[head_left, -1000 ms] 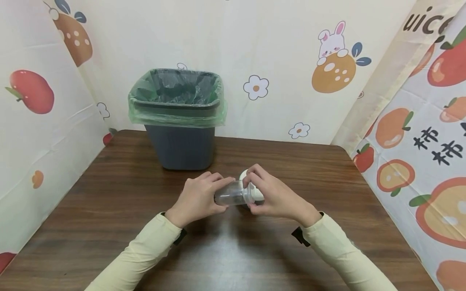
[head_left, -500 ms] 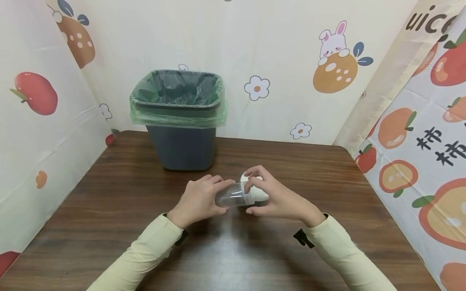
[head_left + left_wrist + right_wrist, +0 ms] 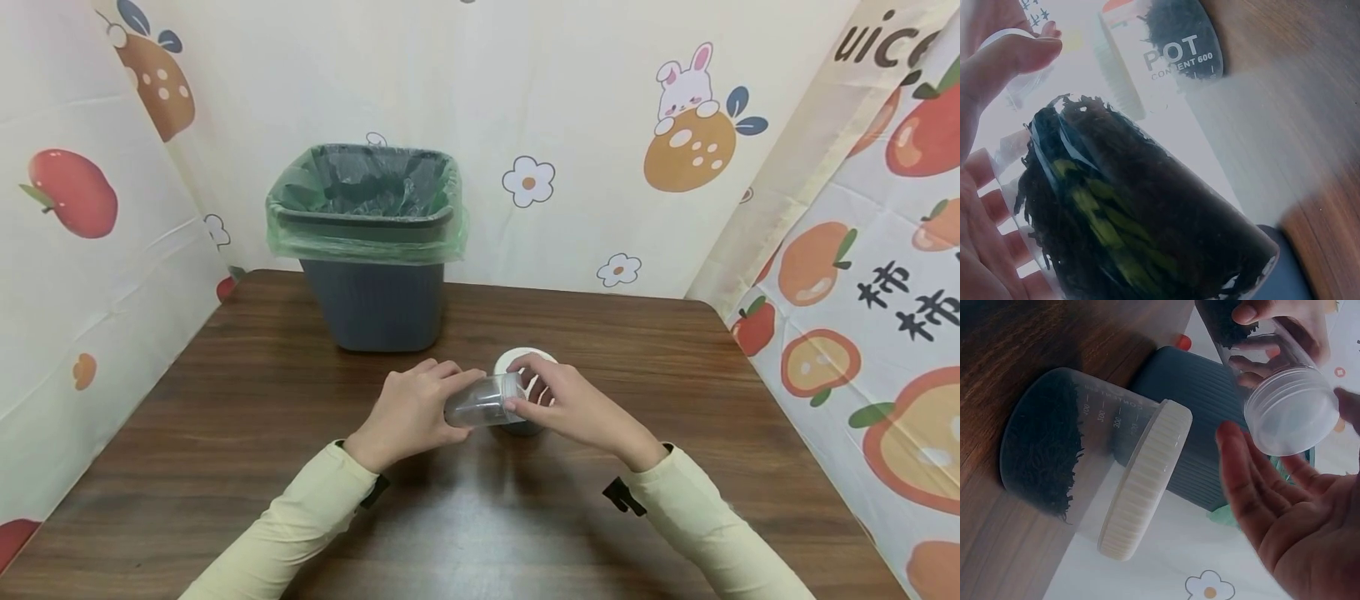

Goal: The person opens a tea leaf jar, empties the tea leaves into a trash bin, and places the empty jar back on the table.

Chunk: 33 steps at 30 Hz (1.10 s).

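Observation:
My left hand [image 3: 408,412] grips a clear jar [image 3: 474,403] lying tilted on its side, its translucent screw lid [image 3: 1294,415] toward the right. Dark dried shreds [image 3: 1122,206] fill much of it in the left wrist view. Around the lid, my right hand [image 3: 581,408] has its fingers spread; the thumb [image 3: 1349,403] is right at the lid's edge, while the fingertips on the other side stand slightly off it. Just behind, a larger clear jar [image 3: 1041,444] with a ribbed white lid [image 3: 1147,481] stands upright on the table, partly filled with similar dark shreds.
A dark blue-grey bin [image 3: 375,304] lined with a green plastic bag [image 3: 367,240] stands at the back left of the brown wooden table [image 3: 637,350]. Fruit-patterned cloth [image 3: 585,100] hangs behind and along both sides.
The right hand's fingers loosened from around the lid, then the hand turned, bringing the thumb up to its near side. The left hand keeps its grip on the tilted jar, which barely moved.

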Motion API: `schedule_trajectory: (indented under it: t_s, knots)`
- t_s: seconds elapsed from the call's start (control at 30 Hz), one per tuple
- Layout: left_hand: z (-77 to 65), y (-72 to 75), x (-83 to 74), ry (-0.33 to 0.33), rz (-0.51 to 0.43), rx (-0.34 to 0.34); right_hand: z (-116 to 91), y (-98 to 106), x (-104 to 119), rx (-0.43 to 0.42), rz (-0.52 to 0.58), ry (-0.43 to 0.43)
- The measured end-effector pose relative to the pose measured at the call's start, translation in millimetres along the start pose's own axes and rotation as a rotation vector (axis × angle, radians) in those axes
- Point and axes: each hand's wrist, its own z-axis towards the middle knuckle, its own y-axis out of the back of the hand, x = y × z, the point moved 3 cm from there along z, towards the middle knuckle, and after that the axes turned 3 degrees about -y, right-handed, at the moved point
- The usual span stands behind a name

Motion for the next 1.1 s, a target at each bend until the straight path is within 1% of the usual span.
schedule_trajectory:
  t_s: [0.17, 0.27, 0.33, 0.43, 0.53, 0.63, 0.77, 0.9, 1.1]
  knots:
    - [-0.6, 1.4, 0.7, -0.004, 0.005, -0.016, 0.9, -0.8, 1.4, -0.012, 0.03, 0.091]
    - [-0.7, 1.8, 1.0, -0.006, 0.004, -0.023, 0.4, -1.6, 1.5, -0.017, 0.018, 0.138]
    - [-0.8, 1.7, 1.1, -0.007, 0.004, -0.024, -0.1, -2.1, 1.0, -0.02, 0.002, 0.154]
    - [-1.1, 1.3, 1.2, -0.006, 0.006, -0.02, -1.2, -2.0, 1.0, -0.033, -0.016, 0.131]
    - [-1.2, 1.3, 1.0, -0.005, 0.006, -0.018, -1.4, -2.2, 0.7, -0.049, -0.019, 0.059]
    - [-1.1, 1.3, 0.6, -0.008, 0.003, -0.018, -0.6, -4.1, -0.1, -0.042, -0.011, -0.004]
    - [-1.1, 1.0, 0.3, -0.01, -0.001, -0.02, 0.2, -7.6, -0.5, -0.028, -0.004, -0.045]
    - [-1.3, 1.0, 0.3, -0.009, 0.001, -0.018, 0.2, -8.9, -0.5, -0.04, 0.0, -0.039]
    - [-3.7, 0.2, 0.5, -0.003, 0.016, 0.0, 0.6, -10.1, -0.9, -0.023, -0.005, 0.049]
